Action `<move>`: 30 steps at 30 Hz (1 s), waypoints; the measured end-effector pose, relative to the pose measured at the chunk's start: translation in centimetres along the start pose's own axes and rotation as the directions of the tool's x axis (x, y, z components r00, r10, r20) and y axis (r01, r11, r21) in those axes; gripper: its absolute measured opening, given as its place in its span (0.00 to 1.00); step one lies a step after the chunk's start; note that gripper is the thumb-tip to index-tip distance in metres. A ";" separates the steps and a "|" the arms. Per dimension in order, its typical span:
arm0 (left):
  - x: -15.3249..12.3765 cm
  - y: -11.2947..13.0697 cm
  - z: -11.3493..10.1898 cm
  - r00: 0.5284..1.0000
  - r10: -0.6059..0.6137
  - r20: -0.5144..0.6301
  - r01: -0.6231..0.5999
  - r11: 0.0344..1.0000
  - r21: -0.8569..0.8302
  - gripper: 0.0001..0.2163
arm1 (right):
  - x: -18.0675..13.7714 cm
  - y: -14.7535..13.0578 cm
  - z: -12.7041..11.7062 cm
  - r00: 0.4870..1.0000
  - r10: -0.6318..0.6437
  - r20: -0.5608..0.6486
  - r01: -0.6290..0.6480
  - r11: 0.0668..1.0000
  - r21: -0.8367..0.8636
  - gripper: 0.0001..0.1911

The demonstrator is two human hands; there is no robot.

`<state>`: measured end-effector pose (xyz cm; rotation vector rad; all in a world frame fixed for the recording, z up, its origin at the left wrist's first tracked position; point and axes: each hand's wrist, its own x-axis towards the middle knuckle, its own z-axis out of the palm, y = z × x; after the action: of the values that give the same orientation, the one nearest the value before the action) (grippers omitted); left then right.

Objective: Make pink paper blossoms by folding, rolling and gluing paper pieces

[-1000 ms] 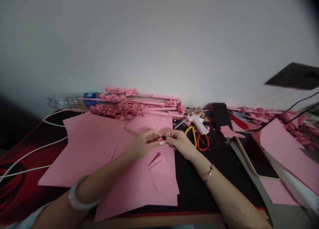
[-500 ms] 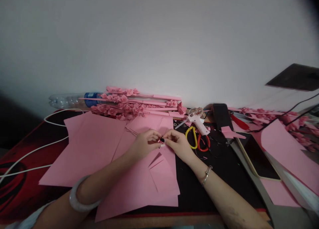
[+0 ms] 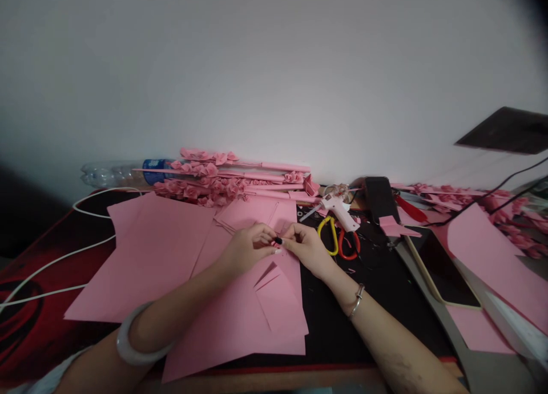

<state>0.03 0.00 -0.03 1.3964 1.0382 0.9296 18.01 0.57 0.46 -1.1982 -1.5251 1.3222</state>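
My left hand (image 3: pixel 249 245) and my right hand (image 3: pixel 307 248) meet fingertip to fingertip above the pink paper sheets (image 3: pixel 231 320). Between their pinched fingers is a small piece of pink paper (image 3: pixel 276 244), mostly covered by the fingertips, so its shape is hard to make out. Both hands are closed on it. Just below them lies a folded pink paper piece (image 3: pixel 278 297). To the right of my right hand are scissors with one yellow and one red handle loop (image 3: pixel 350 244), and a pale pink hot glue gun (image 3: pixel 340 210) rests behind these.
Pink paper flowers on stems (image 3: pixel 222 188) lie along the wall beside a clear plastic bottle (image 3: pixel 113 174). At the right are a dark phone (image 3: pixel 381 200), a larger phone (image 3: pixel 443 268) and more pink paper (image 3: pixel 496 257). White cables (image 3: pixel 47 254) cross the left side.
Both hands stay nearly in place, with the fingers shifting slightly on the small pink piece. The whole view has moved a few pixels.
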 end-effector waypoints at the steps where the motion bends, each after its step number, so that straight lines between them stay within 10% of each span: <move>1: 0.0 0.0 0.0 1.000 -0.001 0.001 0.001 1.000 0.012 0.09 | 0.0 0.0 -0.1 1.000 0.004 0.016 -0.004 1.000 -0.008 0.16; 30: -0.1 0.3 -0.1 1.000 0.028 -0.008 -0.027 0.994 0.108 0.05 | 0.2 0.0 -0.7 0.993 0.054 0.107 -0.057 0.998 0.028 0.18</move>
<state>-0.10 -0.09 0.29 1.4997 1.0924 0.9128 18.60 0.94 0.60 -1.1747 -1.5498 1.4618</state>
